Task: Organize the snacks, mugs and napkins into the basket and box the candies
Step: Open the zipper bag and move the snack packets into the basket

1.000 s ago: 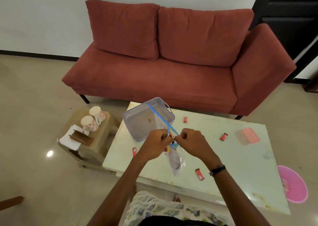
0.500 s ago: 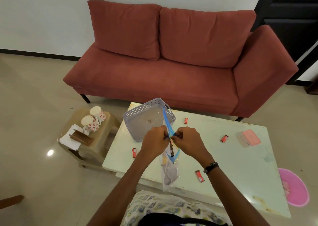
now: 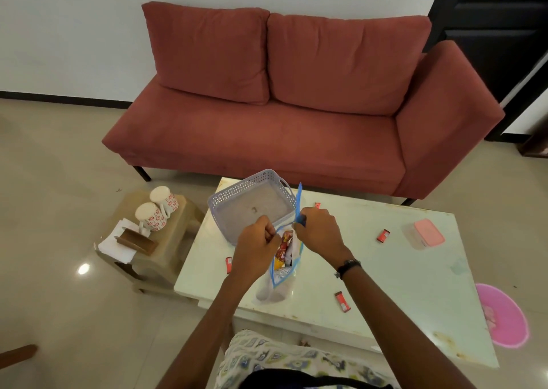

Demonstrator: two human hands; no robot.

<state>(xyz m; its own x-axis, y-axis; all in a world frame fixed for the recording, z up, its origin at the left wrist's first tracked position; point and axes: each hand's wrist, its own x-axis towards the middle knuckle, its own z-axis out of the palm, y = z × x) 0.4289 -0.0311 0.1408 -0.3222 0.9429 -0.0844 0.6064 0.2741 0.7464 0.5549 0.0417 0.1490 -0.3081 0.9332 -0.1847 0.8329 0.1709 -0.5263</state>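
My left hand and my right hand each grip one side of the blue-edged mouth of a clear zip bag, holding it apart above the white table. Red and yellow snack packets show inside the bag. An empty lavender basket stands just beyond my hands. Small red candies lie on the table: one right, one near, one left, one far. A clear box with a pink lid sits at the right. Two floral mugs and white napkins rest on a side stool.
A red sofa stands behind the table. The low brown stool at the left also carries a wooden holder. A pink bin sits on the floor at the right. A dark door is at the far right.
The bag's mouth has been pulled open between my hands, which moved apart. The snack packets inside now show. The bag hangs lower over the table.
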